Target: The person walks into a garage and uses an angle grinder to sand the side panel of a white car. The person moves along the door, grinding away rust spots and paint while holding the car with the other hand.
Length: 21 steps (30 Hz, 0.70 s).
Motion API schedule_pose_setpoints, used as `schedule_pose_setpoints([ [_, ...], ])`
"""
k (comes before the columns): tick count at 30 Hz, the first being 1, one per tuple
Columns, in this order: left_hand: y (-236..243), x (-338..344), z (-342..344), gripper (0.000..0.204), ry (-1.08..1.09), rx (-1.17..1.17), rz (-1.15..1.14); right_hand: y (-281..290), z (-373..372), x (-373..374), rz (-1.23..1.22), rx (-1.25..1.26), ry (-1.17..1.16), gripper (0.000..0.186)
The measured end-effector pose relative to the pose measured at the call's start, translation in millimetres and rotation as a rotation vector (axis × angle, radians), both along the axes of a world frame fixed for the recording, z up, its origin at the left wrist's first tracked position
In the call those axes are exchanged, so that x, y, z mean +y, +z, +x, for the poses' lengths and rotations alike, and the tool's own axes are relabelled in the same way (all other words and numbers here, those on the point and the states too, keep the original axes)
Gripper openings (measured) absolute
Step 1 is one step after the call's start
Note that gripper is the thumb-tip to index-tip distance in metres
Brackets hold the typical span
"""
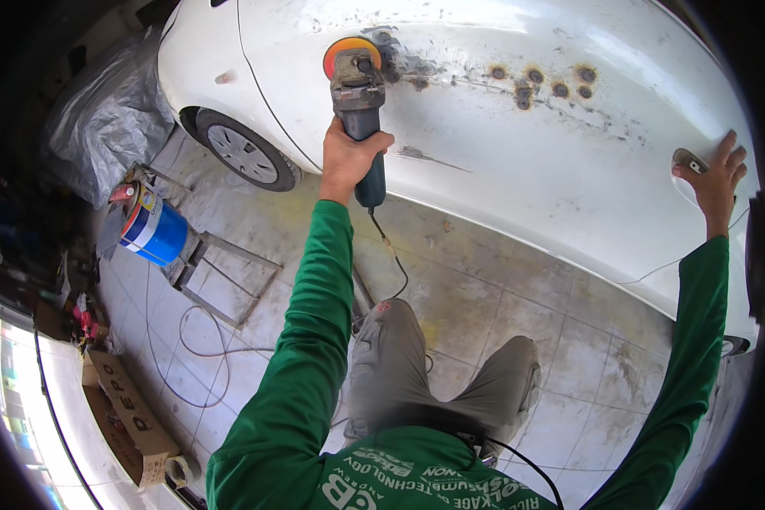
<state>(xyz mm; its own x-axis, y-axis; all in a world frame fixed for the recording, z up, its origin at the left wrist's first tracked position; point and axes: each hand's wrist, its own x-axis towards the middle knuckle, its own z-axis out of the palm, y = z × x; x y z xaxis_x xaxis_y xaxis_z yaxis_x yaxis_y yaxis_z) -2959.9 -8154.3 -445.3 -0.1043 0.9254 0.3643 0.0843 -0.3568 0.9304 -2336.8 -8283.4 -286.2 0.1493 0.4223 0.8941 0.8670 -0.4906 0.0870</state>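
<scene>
A dark angle grinder (361,127) with an orange disc (336,59) is gripped in my left hand (353,160), its head over the white car door (459,153). The disc sits at a dark, scuffed patch (399,59); whether it touches is unclear. To its right are several rust-ringed dark spots (559,89) and scratches. My right hand (710,183), at the far right, rests on the door beside the handle recess (687,161), fingers apart. The grinder's cord (401,272) hangs down past my knee.
At left are a crumpled silver cover (102,127), a blue pail (157,228) on a metal stand (229,285), looping hoses (221,374) and a cardboard box (126,415). The car's wheel (242,153) is upper left. Another white vehicle surface (59,416) edges the lower left. My bent knees are over the tiled floor (518,297).
</scene>
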Motion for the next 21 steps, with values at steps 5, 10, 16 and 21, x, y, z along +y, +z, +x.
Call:
schedule_pose_setpoints([
  [5,2,4,-12,0.039,-0.003,-0.188,-0.036,2,6,5,-0.002,0.033,-0.010,0.150],
  [10,-2,5,0,0.040,-0.073,-0.064,-0.018,1,4,3,-0.004,0.019,-0.028,0.150],
  [16,3,-3,2,0.039,-0.076,-0.170,-0.026,1,0,2,0.000,0.031,-0.002,0.152],
  [21,8,-3,4,0.040,-0.069,-0.119,-0.014,2,-4,1,-0.002,0.046,0.015,0.152],
])
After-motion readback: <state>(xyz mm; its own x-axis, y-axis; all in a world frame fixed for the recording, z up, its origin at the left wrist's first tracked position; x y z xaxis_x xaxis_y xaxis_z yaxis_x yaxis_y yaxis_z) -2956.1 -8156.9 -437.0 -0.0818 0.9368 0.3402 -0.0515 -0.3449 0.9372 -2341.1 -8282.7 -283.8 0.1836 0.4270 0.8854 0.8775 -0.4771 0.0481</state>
